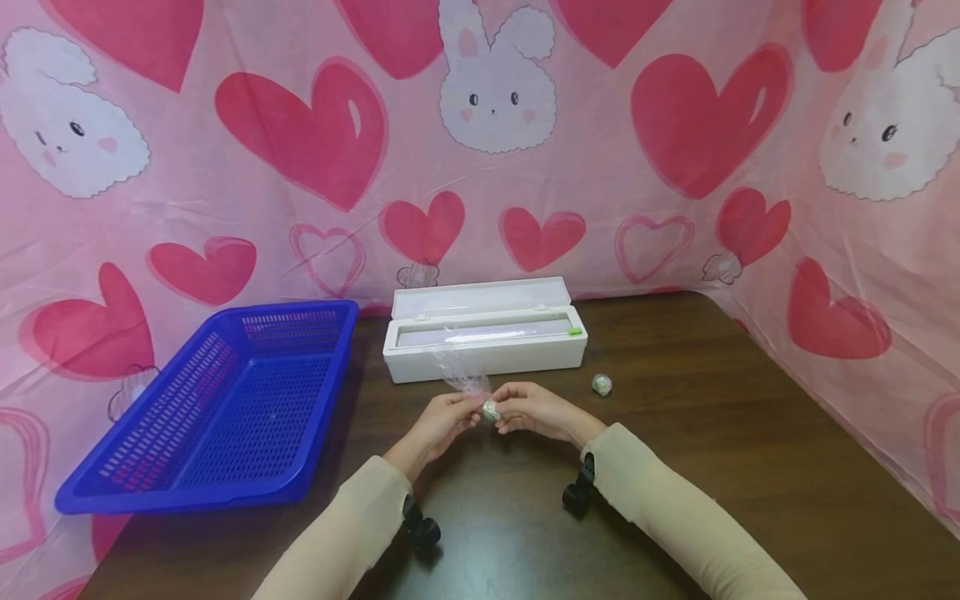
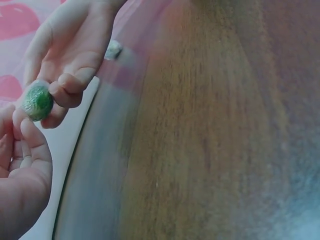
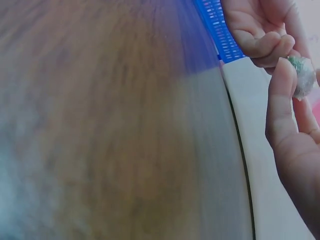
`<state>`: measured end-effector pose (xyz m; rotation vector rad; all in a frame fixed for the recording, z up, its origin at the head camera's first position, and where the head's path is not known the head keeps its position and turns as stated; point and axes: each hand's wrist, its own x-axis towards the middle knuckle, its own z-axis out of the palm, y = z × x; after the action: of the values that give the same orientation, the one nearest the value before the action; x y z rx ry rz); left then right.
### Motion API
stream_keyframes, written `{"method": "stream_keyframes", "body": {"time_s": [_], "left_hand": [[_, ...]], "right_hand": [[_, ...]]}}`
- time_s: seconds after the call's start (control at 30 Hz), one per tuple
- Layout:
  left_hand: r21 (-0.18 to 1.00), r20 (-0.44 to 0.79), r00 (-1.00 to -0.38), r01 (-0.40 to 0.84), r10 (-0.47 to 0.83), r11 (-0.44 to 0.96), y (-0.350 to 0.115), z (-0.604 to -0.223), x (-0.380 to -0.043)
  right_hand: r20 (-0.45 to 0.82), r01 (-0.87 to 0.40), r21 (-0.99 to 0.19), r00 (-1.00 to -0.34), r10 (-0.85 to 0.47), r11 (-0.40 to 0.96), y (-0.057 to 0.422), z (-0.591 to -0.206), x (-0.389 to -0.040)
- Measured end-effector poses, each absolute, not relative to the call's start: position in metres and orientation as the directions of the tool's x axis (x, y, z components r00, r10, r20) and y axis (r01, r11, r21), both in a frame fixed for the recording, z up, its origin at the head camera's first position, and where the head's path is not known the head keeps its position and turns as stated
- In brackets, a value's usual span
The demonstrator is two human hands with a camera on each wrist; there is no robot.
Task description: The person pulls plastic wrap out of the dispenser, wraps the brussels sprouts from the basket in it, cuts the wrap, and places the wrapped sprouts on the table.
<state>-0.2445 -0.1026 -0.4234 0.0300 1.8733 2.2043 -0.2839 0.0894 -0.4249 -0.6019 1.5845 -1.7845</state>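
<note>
Between my hands, in front of the white box, is a small round green ball [image 1: 491,410] wrapped in clear plastic film. My right hand [image 1: 542,410] pinches it between thumb and fingertips. The fingers of my left hand [image 1: 442,423] are curled at the ball's other side, pinching the film close against it. A loose crumpled tail of cling film [image 1: 467,371] rises from the ball toward the box. In the left wrist view the green side of the ball [image 2: 38,101] faces the camera; the right wrist view shows its film-covered side [image 3: 304,80].
Behind my hands stands a white cling film dispenser [image 1: 487,358], lid raised, with a green slider [image 1: 574,332] at its right end. Another small wrapped ball [image 1: 602,384] lies on the brown table [image 1: 750,433], right of the dispenser. A blue plastic basket [image 1: 225,502] sits at left.
</note>
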Motion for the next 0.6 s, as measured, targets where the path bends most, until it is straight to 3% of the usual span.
{"method": "stream_keyframes", "body": {"time_s": [0.17,0.6], "left_hand": [[0.973,-0.145,-0.974,-0.173,0.177,-0.153,-0.1028,-0.4253,-0.2455],[0.992,-0.101,-0.987,-0.109,0.123,-0.062,-0.1019,-0.4275,-0.2453]], "right_hand": [[-0.068,0.174,-0.983,-0.654,-0.753,-0.063,0.0905,-0.4235,-0.2823],[-0.099,0.162,-0.987,-0.695,-0.712,-0.02,0.0893,-0.4223,-0.2821]]}}
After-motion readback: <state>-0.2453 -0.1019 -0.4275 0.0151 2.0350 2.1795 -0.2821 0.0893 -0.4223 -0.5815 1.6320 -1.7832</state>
